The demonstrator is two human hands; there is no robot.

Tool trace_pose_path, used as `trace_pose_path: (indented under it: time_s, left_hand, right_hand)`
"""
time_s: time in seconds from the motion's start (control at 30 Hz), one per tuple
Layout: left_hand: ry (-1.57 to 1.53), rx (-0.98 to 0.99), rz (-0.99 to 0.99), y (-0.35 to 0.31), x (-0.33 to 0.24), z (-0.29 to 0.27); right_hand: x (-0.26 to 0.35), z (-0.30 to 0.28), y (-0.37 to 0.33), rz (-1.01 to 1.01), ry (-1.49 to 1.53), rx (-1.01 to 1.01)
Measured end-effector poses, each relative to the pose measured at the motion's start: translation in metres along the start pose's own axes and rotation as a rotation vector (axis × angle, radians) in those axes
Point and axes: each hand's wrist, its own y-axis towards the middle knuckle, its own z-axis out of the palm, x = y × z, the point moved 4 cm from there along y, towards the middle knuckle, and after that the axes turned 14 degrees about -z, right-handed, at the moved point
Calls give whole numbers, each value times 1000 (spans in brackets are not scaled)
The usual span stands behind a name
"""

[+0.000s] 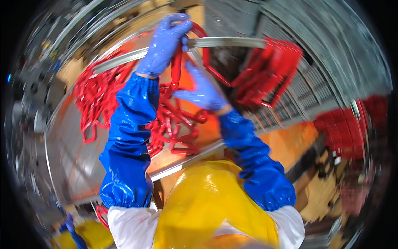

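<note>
A long metal rod (226, 42) crosses in front of me, slightly tilted. My left hand (163, 45), in a purple-blue glove, is closed at the rod's middle on a string of glossy red sausages (176, 68), which loops over the rod and hangs below. Lower and to the right, my right hand (204, 89) is open, thumb and fingers apart, close to the hanging links. Toward the rod's right end hangs a bunch of red sausages (269, 70), blurred. A loose pile of red sausage links (174, 130) lies on the metal table (76, 159) beneath my hands.
A grey slatted rack (311, 79) stands at the right, with more red sausages (342, 128) farther right. The table's raised metal edge (186, 159) runs just before my yellow apron. Another person's gloved hand (69, 224) shows at the lower left.
</note>
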Motion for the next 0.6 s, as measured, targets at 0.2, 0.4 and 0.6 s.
trace_pose_path:
  time_s: [0.2, 0.4, 0.6]
  left_hand:
    - [-270, 259, 78, -3, 37, 93]
    - [236, 736, -475, -104, 237, 155]
    - [195, 437, -282, -79, 237, 132]
  right_hand:
    - [-48, -37, -70, 292, 217, -432]
    - [37, -172, 4, 351, 379, -452]
    - [39, -146, -59, 255, 585, -518]
